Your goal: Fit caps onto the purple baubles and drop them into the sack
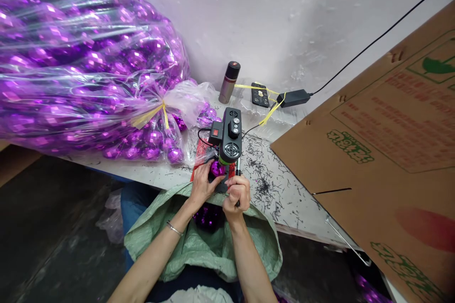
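Observation:
A shiny purple faceted ball (217, 168) sits under the head of a small black bench machine (232, 134), which looks like a mini drill press. My left hand (203, 182) holds the ball from the near side, fingers and thumb around it. My right hand (237, 195) is wrapped around the machine's lever handle (238, 166), just right of the ball. Below both hands, a green woven sack (159, 239) lies open over the lap, with purple balls (208, 216) inside. Red material (199, 153) shows at the machine's base.
A large clear bag of purple balls (88, 66), tied with yellow ribbon, fills the left. Behind the machine are a dark bottle (229, 82), a phone-like black device (260, 95) and a power adapter (293, 98). Black shavings (263, 179) litter the table. A cardboard box (384, 151) stands right.

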`<action>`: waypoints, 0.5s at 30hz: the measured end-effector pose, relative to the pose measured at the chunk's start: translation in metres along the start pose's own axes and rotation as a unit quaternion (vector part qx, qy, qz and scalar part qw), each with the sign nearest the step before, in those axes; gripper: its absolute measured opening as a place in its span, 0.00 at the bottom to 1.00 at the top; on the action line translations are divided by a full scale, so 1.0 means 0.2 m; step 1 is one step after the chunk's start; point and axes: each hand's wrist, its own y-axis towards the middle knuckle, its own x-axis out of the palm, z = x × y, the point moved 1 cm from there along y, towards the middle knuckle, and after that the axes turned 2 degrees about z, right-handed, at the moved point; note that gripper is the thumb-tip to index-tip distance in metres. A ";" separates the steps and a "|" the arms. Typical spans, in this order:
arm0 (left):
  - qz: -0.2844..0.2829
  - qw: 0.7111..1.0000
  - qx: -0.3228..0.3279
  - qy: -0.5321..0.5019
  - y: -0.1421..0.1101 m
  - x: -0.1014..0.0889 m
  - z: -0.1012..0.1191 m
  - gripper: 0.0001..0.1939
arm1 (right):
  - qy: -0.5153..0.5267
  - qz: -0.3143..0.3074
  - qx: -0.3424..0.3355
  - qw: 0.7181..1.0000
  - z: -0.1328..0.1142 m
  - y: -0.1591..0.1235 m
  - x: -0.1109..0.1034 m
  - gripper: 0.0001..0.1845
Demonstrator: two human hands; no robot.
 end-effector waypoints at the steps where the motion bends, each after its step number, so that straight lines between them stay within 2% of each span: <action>1: 0.003 1.000 0.006 0.004 0.00 0.00 0.00 0.27 | 0.003 0.006 0.001 1.000 0.01 -0.01 0.00 0.16; 6: 0.015 0.999 0.032 0.032 -0.01 0.01 -0.01 0.27 | -0.006 0.014 -0.003 1.000 0.04 -0.06 0.03 0.18; 9: 0.016 0.998 0.039 0.038 0.00 0.01 -0.02 0.26 | -0.006 0.019 -0.002 1.000 0.02 -0.05 0.03 0.18; 11: 0.015 0.999 0.034 0.037 0.01 0.01 -0.02 0.26 | -0.005 0.024 0.013 1.000 -0.03 0.02 0.01 0.18; 15: 0.003 0.999 0.043 0.022 -0.02 -0.01 0.00 0.28 | -0.018 -0.006 0.051 0.999 -0.14 0.23 -0.03 0.17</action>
